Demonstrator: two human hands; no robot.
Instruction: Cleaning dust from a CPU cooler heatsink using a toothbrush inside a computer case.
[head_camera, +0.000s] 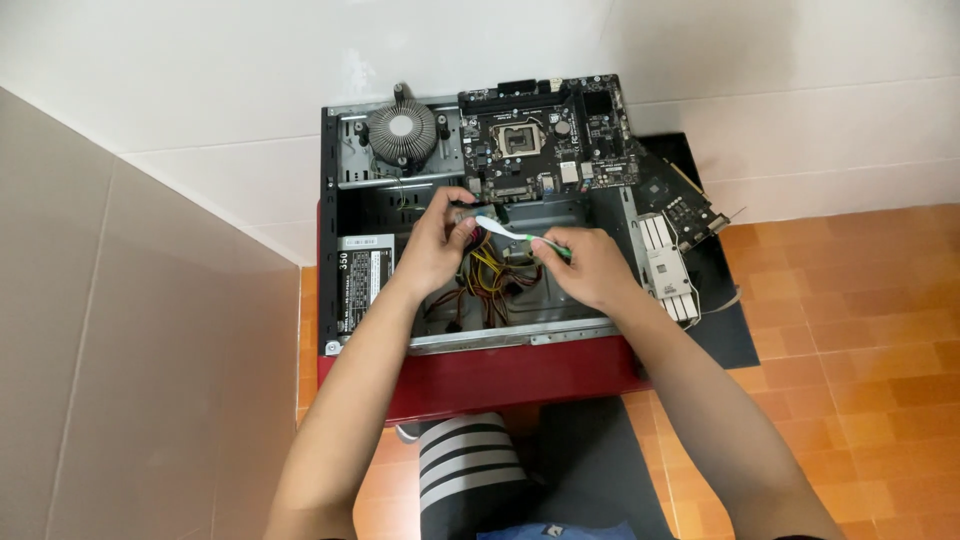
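hands at work inside an open computer case

we see the open computer case (350, 200) on a red stool (500, 375), a motherboard (545, 130) resting at its far edge. our left hand (438, 240) pinches a small part, our right hand (585, 265) fingers clamped on a white-and-green brush (505, 232) over the case middle, above the yellow wires (485, 270).

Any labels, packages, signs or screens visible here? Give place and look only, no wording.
Label on the power supply: lower left inside the open computer case, a rectangle, white with black print and a darker strip along one edge.
No packages, signs or screens show.
The left hand and right hand work to the right of the label.
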